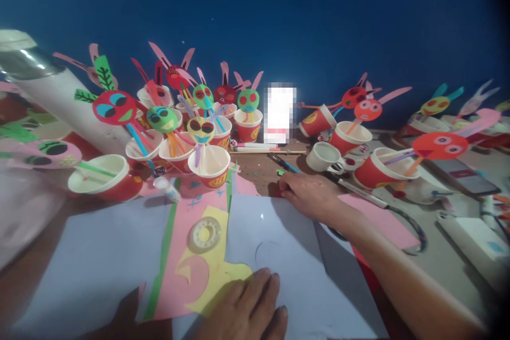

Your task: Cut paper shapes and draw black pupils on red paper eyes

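My left hand (249,311) lies flat on a white sheet of paper (274,244) at the bottom middle, its fingers stretched out. Just beyond its fingertips a thin curved pencil-like line is drawn on the sheet. My right hand (308,194) rests at the sheet's far edge with its fingers curled down; anything in them is hidden. A blue and black pen (283,162) lies just beyond it. Left of the sheet, a roll of tape (205,234) sits on cut yellow paper (217,273) over pink paper (171,271).
Red paper cups (249,126) with paper animal faces on straws line the back. A white mug (323,157) stands right of the pen. A small glue bottle (167,189) lies at left. At right are a phone (464,172) and a white box (474,244).
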Demonstrator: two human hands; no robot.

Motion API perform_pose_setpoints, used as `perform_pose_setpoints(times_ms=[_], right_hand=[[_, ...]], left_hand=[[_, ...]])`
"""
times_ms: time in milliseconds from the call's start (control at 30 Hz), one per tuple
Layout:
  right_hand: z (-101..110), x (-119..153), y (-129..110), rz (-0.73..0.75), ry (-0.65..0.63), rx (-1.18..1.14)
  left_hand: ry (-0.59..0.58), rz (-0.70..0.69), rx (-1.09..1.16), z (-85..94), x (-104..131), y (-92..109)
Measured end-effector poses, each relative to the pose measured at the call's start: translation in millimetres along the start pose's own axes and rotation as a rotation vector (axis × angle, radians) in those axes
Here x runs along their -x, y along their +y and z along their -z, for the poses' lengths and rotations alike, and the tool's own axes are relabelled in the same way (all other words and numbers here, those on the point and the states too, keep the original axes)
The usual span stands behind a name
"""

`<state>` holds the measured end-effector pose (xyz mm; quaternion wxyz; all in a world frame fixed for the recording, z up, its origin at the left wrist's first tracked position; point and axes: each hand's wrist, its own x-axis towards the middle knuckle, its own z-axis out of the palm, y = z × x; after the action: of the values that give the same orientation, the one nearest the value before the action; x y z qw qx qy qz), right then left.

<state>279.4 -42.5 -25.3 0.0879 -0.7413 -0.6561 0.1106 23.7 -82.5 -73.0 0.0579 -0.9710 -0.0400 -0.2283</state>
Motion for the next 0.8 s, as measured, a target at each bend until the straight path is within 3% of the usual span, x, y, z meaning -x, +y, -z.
perform_pose_setpoints(times_ms=[233, 367, 500, 600, 667, 733, 800], right_hand=[[11.6, 18.4, 5.4, -0.044, 0.161, -0.282], [14.7, 34.1, -17.8, -0.065, 0.053, -0.86], [6.3, 43.9, -41.8, -0.117, -0.032, -1.132], [-1.1, 50.1, -51.7, -0.121, -0.072, -1.193], [-4.3, 56.1, -58.2, -0.107, -0.086, -1.196], [-6.8, 64.0, -66.3, -0.093, -0.093, -1.171], [-9.8, 72.8, -75.5, -0.073, -0.092, -1.114]], left_hand=[[0.044, 0.019, 0.06, 1.7, -2.2, -1.4], [-0.006, 0.078, 0.194, 10.3, -9.5, -6.8], [-0.006, 0.18, 0.537, 32.1, -19.1, -22.0], [0.014, 0.473, 1.001, 47.9, -22.5, -38.9], [-0.137, 0.837, 1.225, 53.6, -23.2, -49.1], [-0.176, 1.102, 1.391, 54.8, -23.6, -55.5], [-0.173, 1.203, 1.504, 52.5, -24.2, -57.1]])
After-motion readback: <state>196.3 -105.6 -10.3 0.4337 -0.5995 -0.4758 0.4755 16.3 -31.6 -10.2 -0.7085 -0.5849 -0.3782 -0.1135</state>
